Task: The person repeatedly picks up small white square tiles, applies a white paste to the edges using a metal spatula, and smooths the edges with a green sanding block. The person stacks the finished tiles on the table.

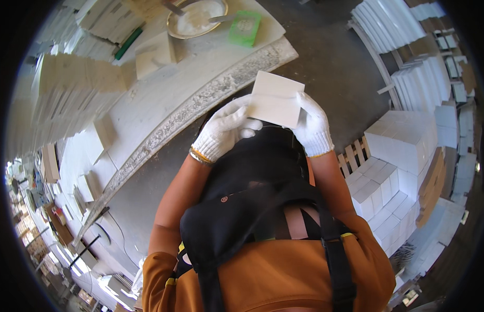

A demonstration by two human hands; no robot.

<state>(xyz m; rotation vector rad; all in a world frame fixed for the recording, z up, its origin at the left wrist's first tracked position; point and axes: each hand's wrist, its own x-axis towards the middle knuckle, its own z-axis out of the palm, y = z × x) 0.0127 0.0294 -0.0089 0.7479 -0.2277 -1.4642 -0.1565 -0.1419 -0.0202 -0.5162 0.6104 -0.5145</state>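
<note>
A square white tile is held up in front of me, tilted, just off the table's near edge. My left hand, in a white knitted glove, closes on the tile's left edge. The gloved right hand grips its right side, thumb near the upper corner. A faint line crosses the tile's face. Beyond it, on the pale table, stands a round dish of white paste with spatulas resting in it. Beside the dish lies a bright green square pad or box.
Tall stacks of white tiles crowd the table's left side. A small tile pile sits near the dish. To my right, white boxes and a wooden pallet stand on the floor, with leaning white slabs farther back.
</note>
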